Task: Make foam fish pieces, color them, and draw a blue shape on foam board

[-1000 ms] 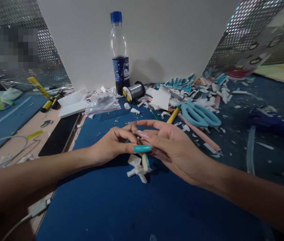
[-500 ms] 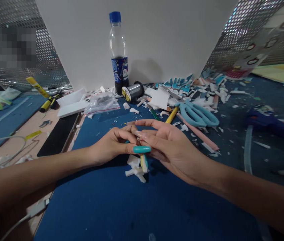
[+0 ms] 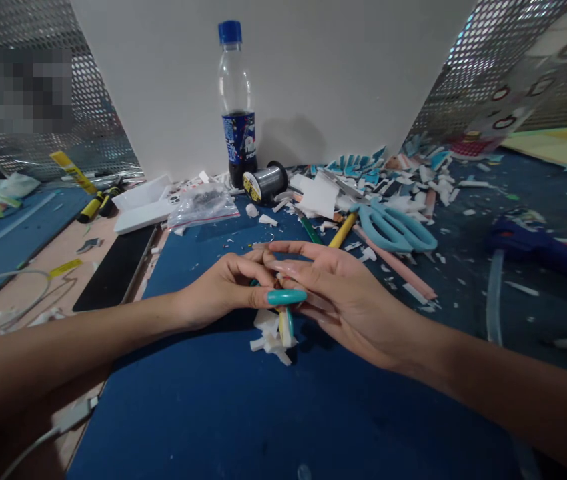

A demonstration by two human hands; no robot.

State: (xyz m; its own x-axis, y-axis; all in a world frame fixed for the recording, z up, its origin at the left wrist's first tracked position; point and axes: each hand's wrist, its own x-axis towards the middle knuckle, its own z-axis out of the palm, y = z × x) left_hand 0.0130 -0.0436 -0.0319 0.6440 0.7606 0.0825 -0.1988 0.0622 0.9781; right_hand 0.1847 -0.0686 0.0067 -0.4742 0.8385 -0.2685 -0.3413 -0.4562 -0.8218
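Note:
My left hand point(image 3: 223, 287) and my right hand point(image 3: 338, 290) meet over the blue mat point(image 3: 243, 413). The left fingers are bent inward, with a long teal thumbnail lying across the front. Long clear nails show on the right hand, whose thumb and fingers press in against the left fingertips. Something small is pinched between both hands, mostly hidden by the fingers. Just below the teal nail pokes out a narrow yellow and teal piece point(image 3: 286, 327). White foam scraps point(image 3: 271, 343) lie on the mat beneath it.
Behind the hands stand a cola bottle point(image 3: 238, 133) and a wire spool point(image 3: 266, 182). Light-blue scissors point(image 3: 396, 227) lie among foam offcuts, near a yellow stick point(image 3: 343, 230). A dark phone point(image 3: 116, 270) lies left, a blue glue gun point(image 3: 538, 243) right.
The hands stay together in nearly the same place. The teal thumbnail has shifted slightly right, and the right thumb and fingers have moved a little.

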